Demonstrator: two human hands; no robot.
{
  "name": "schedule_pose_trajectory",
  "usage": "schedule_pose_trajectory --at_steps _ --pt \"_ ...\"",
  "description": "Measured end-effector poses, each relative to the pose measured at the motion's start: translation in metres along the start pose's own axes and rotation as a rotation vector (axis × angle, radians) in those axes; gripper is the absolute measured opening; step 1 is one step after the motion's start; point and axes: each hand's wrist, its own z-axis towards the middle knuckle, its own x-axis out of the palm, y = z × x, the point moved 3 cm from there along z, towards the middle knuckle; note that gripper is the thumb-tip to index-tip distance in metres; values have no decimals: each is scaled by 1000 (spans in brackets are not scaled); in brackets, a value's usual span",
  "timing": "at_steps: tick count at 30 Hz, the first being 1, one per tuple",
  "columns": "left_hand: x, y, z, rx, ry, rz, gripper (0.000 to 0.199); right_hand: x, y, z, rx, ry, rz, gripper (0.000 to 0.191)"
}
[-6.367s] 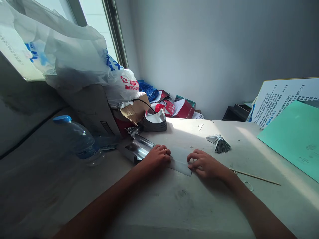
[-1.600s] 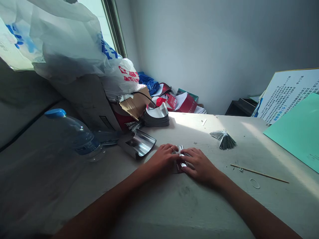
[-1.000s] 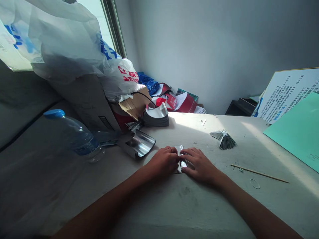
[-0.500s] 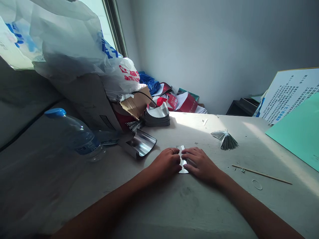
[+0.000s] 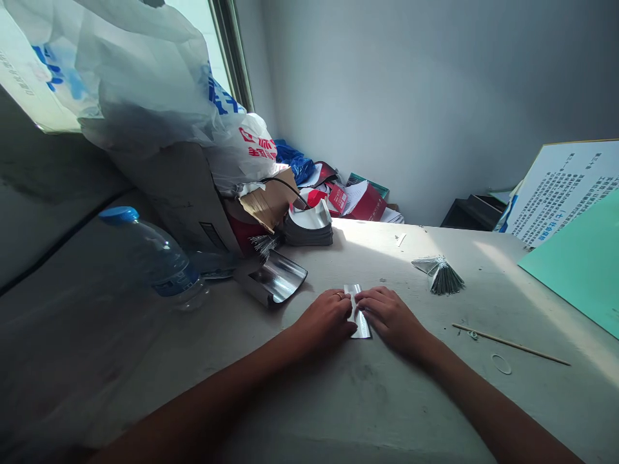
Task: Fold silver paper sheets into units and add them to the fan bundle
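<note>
A cramped back room is serving as a makeshift workroom: a scuffed white table (image 5: 401, 258) is standing against a grey wall beside a window (image 5: 193, 26), a fanned bundle of metal strips (image 5: 442, 277) is lying on it, and a cardboard box (image 5: 178, 200), bulging plastic bags (image 5: 145, 77), red folders (image 5: 367, 205) and a printed notice board (image 5: 563, 193) are crowding its edges.

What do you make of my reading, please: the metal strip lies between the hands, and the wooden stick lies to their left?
Wrong side: the head view shows the wooden stick to the right of the left hand and right hand. The metal strip does lie between them.
</note>
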Motion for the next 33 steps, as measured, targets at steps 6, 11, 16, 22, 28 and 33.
schedule_pose_trajectory --at_steps 6,11,16,22,28,33 --pt "3 -2 0 -124 -2 66 16 4 -3 7 34 -37 -42 17" --pt "9 1 0 -112 -29 92 15 4 -4 11 25 -50 -13 14" --pt "11 1 -2 -114 -40 178 17 1 -6 14 38 -24 45 14" --pt "13 -1 -4 -142 1 212 19 -3 -7 12 42 5 110 16" --pt "20 -1 -9 -164 -20 276 28 -4 -10 12 117 28 144 28" --pt "21 -3 -10 -175 54 250 35 -6 -13 9 189 82 148 43"
